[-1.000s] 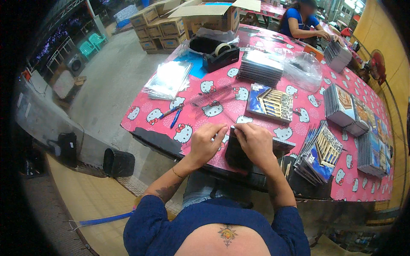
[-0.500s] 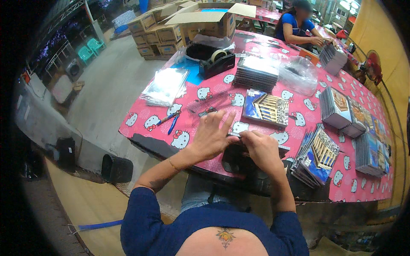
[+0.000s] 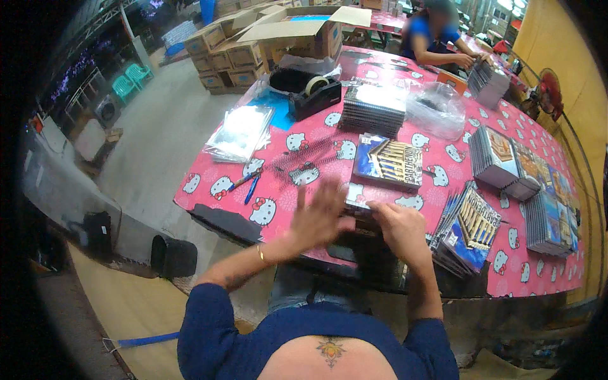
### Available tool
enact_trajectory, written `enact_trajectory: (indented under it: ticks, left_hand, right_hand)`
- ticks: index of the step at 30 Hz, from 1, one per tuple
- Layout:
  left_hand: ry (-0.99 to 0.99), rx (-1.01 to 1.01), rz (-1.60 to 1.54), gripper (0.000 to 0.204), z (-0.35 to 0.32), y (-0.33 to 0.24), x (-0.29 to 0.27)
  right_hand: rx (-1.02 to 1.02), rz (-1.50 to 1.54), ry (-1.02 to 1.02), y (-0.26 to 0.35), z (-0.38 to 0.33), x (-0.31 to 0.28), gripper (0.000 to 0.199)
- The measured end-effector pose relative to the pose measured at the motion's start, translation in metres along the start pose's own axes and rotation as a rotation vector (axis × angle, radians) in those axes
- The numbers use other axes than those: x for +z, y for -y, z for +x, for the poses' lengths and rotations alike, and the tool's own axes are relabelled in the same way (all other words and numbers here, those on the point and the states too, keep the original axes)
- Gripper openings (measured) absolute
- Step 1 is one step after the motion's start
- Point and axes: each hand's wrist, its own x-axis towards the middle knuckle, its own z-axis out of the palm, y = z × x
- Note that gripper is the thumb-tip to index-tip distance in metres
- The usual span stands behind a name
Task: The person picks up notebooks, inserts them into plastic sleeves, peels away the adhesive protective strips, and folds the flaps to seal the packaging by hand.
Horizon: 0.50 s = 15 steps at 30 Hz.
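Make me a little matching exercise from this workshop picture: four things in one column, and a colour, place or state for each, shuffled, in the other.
Column one
1. Left hand
2. Tape dispenser
3. Plastic chairs
4. Electric fan

Column two
A. Green, standing on the floor to the left of the table
B. Red, beside the yellow wall covering
C. Blurred, with fingers stretched out
D. Black, with a roll of tape in it

Right pairs: 1-C, 2-D, 3-A, 4-B.

The pink table (image 3: 534, 128) bears booklets (image 3: 387, 163), pens (image 3: 251, 190) and coils (image 3: 305, 157).
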Motion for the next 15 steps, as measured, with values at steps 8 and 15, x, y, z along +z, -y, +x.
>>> enact_trajectory:
  ticks: [8,15]
  left_hand:
    - [-0.005,0.165,-0.057,0.083,-0.009,-0.009,0.012]
    - [0.003,0.195,-0.224,0.084,0.006,-0.015,0.020]
  right_hand:
    - [-0.021,0.095,0.013,-0.008,0.007,0.004,0.024]
    - [-0.017,0.092,0.031,-0.009,0.003,0.002,0.025]
